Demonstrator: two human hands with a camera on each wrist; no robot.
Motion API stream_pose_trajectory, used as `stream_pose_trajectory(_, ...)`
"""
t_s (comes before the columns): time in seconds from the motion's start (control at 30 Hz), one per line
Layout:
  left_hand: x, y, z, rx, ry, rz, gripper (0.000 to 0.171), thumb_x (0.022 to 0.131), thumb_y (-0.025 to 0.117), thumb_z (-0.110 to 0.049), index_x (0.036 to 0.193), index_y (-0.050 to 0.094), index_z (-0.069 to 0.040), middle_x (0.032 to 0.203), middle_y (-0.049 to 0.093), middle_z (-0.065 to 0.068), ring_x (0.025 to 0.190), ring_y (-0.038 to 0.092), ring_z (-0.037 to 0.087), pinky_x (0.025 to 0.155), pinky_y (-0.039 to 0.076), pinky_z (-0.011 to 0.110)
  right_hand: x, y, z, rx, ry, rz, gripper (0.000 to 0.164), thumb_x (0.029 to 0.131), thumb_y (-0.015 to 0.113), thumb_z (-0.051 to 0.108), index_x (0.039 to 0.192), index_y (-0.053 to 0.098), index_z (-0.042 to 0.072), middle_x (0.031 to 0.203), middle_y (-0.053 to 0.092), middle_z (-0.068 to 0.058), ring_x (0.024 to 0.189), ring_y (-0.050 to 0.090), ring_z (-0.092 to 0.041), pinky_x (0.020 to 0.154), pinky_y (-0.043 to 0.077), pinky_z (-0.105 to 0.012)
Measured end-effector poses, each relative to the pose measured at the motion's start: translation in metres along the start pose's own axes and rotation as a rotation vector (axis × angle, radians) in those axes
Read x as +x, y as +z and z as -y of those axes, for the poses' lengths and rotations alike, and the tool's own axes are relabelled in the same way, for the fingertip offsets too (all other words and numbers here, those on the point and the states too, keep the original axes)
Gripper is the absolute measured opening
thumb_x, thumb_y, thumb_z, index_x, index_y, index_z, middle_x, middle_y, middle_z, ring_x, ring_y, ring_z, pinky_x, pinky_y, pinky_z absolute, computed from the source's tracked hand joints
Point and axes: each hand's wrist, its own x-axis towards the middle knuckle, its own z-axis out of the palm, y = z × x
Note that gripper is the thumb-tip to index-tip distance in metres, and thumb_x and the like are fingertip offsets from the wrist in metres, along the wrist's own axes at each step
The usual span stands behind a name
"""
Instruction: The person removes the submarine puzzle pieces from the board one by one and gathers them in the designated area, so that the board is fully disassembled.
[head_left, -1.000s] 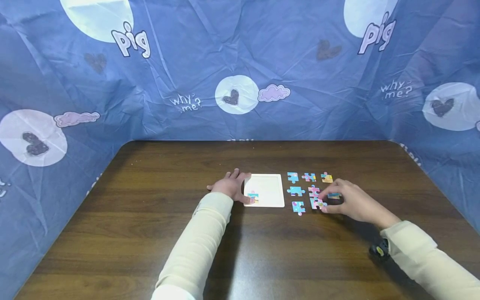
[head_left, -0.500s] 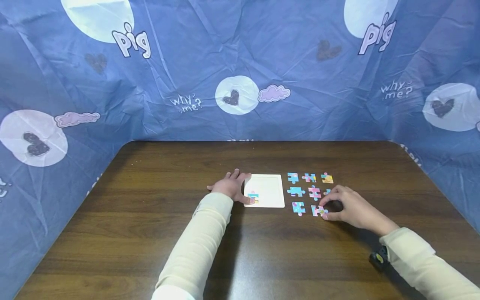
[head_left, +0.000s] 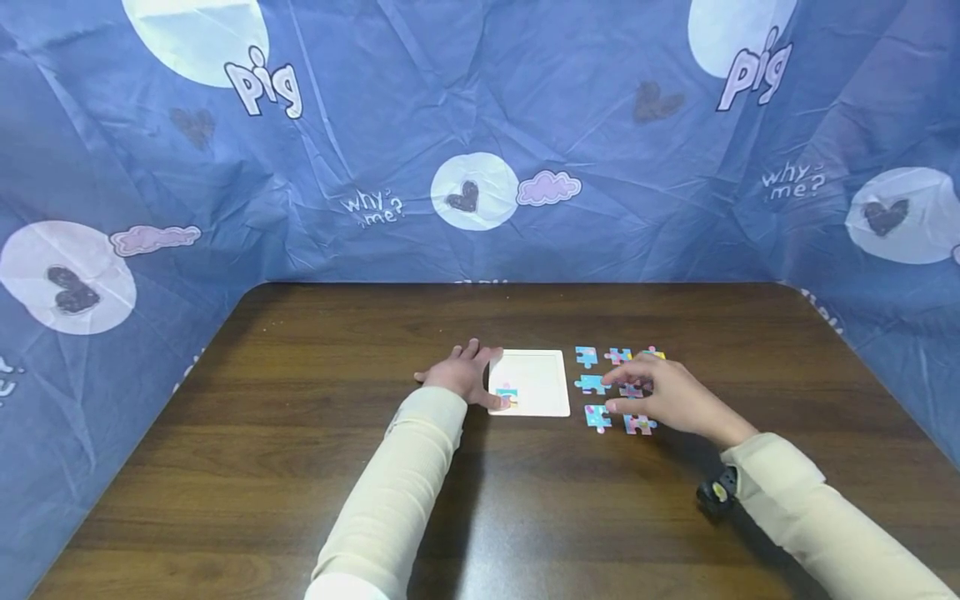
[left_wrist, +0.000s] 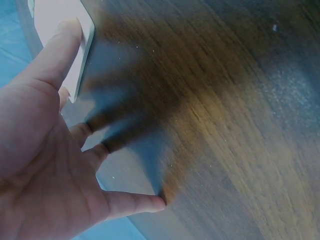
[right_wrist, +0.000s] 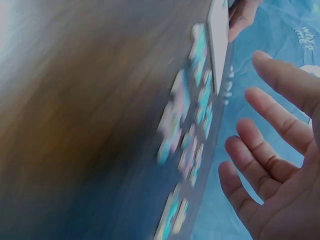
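Note:
A square white puzzle tray (head_left: pixel 538 379) lies on the table, with one jigsaw piece (head_left: pixel 507 392) in its near left corner. My left hand (head_left: pixel 459 373) rests at the tray's left side, fingers spread, its thumb pressing on the rim, as the left wrist view shows too. Over the loose pieces to the right hovers my right hand (head_left: pixel 671 398), fingers apart and holding nothing; the right wrist view shows its bare palm (right_wrist: pixel 295 215). Below its fingertips are a blue piece (head_left: pixel 589 384) and another blue piece (head_left: pixel 597 417). A pink piece (head_left: pixel 639 424) is nearer me. The hand partly hides other pieces.
Further back lie a blue piece (head_left: pixel 586 357) and a multicoloured piece (head_left: pixel 618 356), with a yellow one (head_left: pixel 654 352) beside them. The brown wooden table (head_left: pixel 300 467) ends at a blue patterned cloth (head_left: pixel 480 108) behind and at the sides.
My right hand slid the pink piece a little toward me, let it go, then moved left over the blue pieces. The left hand and tray stay put.

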Motion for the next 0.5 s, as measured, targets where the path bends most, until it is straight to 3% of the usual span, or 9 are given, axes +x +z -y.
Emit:
stream_pose_trajectory(0.27, 0.002, 0.002, 0.001, 0.018, -0.005, -0.006, 0.088, 0.091, 0.076, -0.044, 0.162, 0.026, -0.031, 0.171, 0.01, 0.005, 0.156, 0.009, 0.026, 0.102, 0.03, 0.081, 0.03, 0.02, 0.022, 0.065, 0.023, 0.069, 0.036, 0.09, 0.08, 0.026, 0.12, 0.072, 0.008, 0.114, 0.066, -0.01, 0.106, 0.063, -0.031, 0.092, 0.052, -0.05)
stream_pose_trajectory(0.5, 0.017, 0.009, 0.005, 0.035, -0.019, -0.032, 0.089, 0.088, 0.079, -0.044, 0.161, 0.029, -0.031, 0.17, 0.015, 0.005, 0.156, 0.013, 0.027, 0.1, 0.032, 0.081, 0.053, 0.043, 0.041, 0.063, 0.007, 0.11, 0.032, 0.091, 0.079, 0.024, 0.118, 0.073, 0.007, 0.108, 0.065, -0.009, 0.101, 0.061, -0.027, 0.088, 0.052, -0.046)
